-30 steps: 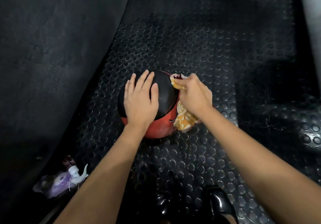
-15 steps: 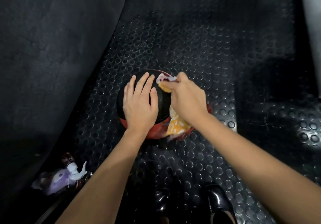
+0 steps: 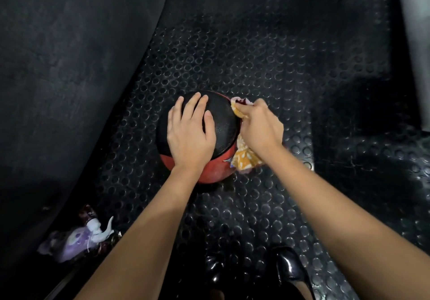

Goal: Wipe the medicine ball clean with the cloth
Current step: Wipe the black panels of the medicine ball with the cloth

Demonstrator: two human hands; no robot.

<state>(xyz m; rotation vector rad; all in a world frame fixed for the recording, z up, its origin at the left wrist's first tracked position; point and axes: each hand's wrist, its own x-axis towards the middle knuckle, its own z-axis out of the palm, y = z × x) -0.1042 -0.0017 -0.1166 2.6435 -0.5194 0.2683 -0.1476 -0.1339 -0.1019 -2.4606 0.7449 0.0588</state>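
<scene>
A black and red medicine ball sits on the studded rubber floor in the middle of the view. My left hand lies flat on its top left, fingers straight and pressing down. Against the ball's right side, my right hand grips an orange and white patterned cloth. One end of the cloth pokes out above my fingers and the rest hangs down below my wrist beside the ball's red lower half.
Black studded rubber flooring spreads all around. A dark padded surface rises on the left. A purple and white spray bottle lies at the lower left. A shiny black shoe shows at the bottom.
My right hand with the cloth slid from the ball's top right, across toward its middle, and back out to the right side. The left hand stayed pressed on the ball.
</scene>
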